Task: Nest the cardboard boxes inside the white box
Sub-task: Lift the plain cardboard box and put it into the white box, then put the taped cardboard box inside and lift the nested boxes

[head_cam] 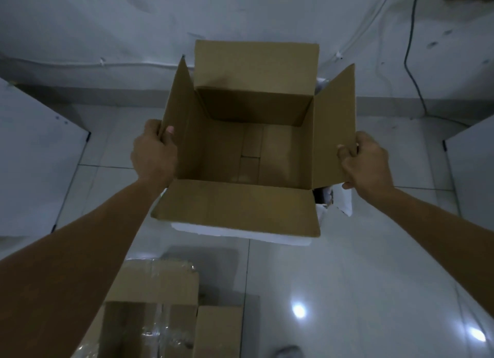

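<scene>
You grip the open cardboard box [248, 144] by its side flaps, left hand [155, 154] and right hand [365, 165] clenched on them, directly above the white box [240, 233] on the floor.

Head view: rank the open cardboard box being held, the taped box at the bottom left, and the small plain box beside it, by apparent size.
1. open cardboard box, largest.
2. taped box, partly hidden by the left forearm and cut off by the frame.
3. small plain box, smallest, also cut off.
</scene>
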`<action>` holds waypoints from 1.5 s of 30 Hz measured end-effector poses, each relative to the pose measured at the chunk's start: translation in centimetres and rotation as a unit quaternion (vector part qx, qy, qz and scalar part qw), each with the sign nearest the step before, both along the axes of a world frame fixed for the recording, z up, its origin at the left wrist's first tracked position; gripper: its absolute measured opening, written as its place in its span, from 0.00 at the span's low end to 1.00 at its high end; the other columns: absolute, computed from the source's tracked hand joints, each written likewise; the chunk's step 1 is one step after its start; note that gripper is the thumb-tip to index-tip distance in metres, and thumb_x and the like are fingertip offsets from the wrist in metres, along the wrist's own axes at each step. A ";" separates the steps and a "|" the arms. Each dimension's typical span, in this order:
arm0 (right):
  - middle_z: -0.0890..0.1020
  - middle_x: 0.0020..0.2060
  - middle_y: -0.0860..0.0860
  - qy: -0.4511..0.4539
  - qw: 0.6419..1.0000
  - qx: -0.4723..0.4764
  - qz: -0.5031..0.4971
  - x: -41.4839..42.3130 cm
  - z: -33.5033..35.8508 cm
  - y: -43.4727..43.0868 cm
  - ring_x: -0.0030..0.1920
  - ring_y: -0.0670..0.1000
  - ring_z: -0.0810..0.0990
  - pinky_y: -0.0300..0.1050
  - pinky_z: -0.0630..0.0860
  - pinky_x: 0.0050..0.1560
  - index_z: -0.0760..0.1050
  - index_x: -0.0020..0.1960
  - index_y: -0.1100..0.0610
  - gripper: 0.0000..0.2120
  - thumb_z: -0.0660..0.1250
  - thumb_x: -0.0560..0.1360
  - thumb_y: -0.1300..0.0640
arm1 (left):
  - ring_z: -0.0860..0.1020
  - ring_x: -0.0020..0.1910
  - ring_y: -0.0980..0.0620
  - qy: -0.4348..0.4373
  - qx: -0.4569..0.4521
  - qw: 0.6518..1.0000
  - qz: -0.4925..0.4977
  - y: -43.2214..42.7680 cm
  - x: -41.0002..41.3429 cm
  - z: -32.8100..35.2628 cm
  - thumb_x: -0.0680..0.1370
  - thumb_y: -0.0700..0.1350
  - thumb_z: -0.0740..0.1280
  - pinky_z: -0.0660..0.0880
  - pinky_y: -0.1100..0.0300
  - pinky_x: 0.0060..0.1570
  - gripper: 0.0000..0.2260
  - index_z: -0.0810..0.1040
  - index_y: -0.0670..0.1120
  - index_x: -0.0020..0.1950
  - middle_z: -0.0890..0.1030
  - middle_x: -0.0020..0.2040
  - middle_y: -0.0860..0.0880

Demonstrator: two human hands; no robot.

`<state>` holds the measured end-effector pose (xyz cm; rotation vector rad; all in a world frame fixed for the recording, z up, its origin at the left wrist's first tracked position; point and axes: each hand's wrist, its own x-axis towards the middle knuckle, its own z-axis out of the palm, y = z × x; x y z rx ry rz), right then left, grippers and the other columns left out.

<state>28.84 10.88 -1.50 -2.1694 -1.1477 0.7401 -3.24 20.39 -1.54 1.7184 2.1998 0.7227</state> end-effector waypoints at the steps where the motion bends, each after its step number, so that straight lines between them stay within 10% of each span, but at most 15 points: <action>1: 0.77 0.57 0.62 -0.014 1.000 -0.018 0.013 -0.1 -0.2 0.1 0.50 0.61 0.79 0.50 0.80 0.40 0.67 0.62 0.61 0.16 0.61 0.78 0.54 | 0.76 0.55 0.39 0.033 -0.008 0.999 -0.004 -0.1 -0.1 -0.2 0.78 0.49 0.61 0.72 0.45 0.56 0.14 0.71 0.44 0.60 0.79 0.54 0.40; 8: 0.59 0.75 0.60 -0.307 0.903 -0.128 0.272 -0.1 -2.6 -0.9 0.71 0.62 0.63 0.60 0.66 0.67 0.59 0.72 0.59 0.30 0.66 0.74 0.54 | 0.68 0.67 0.40 0.193 -0.090 0.955 -0.207 -2.4 0.4 -2.6 0.78 0.54 0.61 0.55 0.41 0.70 0.19 0.73 0.44 0.62 0.73 0.67 0.40; 12: 0.43 0.77 0.58 -0.296 0.864 -0.220 0.343 -0.2 -4.0 -1.5 0.75 0.58 0.54 0.62 0.57 0.70 0.65 0.68 0.57 0.24 0.57 0.78 0.45 | 0.73 0.62 0.40 0.202 -0.275 0.899 -0.274 -4.5 0.9 -4.6 0.79 0.60 0.51 0.52 0.41 0.70 0.23 0.78 0.46 0.55 0.80 0.57 0.41; 18: 0.35 0.76 0.59 -0.295 0.855 -0.236 0.354 -0.5 -4.8 -2.2 0.76 0.61 0.47 0.63 0.54 0.71 0.59 0.72 0.56 0.25 0.56 0.79 0.46 | 0.74 0.59 0.38 0.236 -0.243 0.888 -0.309 -5.4 0.1 -5.9 0.77 0.60 0.41 0.61 0.41 0.64 0.30 0.76 0.45 0.58 0.80 0.56 0.40; 23: 0.45 0.77 0.62 -0.297 0.880 -0.159 0.335 -1.8 -3.4 -3.3 0.77 0.61 0.47 0.64 0.49 0.72 0.63 0.69 0.60 0.24 0.58 0.78 0.48 | 0.63 0.72 0.42 0.135 -0.157 0.944 -0.256 -7.5 0.1 -5.4 0.76 0.61 0.48 0.49 0.40 0.72 0.28 0.70 0.45 0.67 0.69 0.71 0.41; 29: 0.78 0.57 0.61 -0.268 0.906 0.008 0.327 -6.6 -1.4 -8.5 0.56 0.62 0.77 0.59 0.71 0.59 0.74 0.57 0.60 0.19 0.60 0.72 0.50 | 0.62 0.73 0.41 0.074 -0.115 0.971 -0.197 -14.8 -0.9 -4.7 0.76 0.58 0.55 0.55 0.39 0.72 0.26 0.66 0.45 0.69 0.66 0.73 0.41; 45: 0.73 0.61 0.59 0.039 0.926 -0.218 0.305 -19.1 -9.0 -33.1 0.56 0.57 0.75 0.48 0.72 0.53 0.65 0.66 0.55 0.27 0.67 0.72 0.43 | 0.77 0.52 0.36 0.058 -0.193 0.979 -0.005 -45.9 -16.6 -9.4 0.71 0.46 0.69 0.75 0.45 0.52 0.17 0.75 0.42 0.57 0.80 0.53 0.38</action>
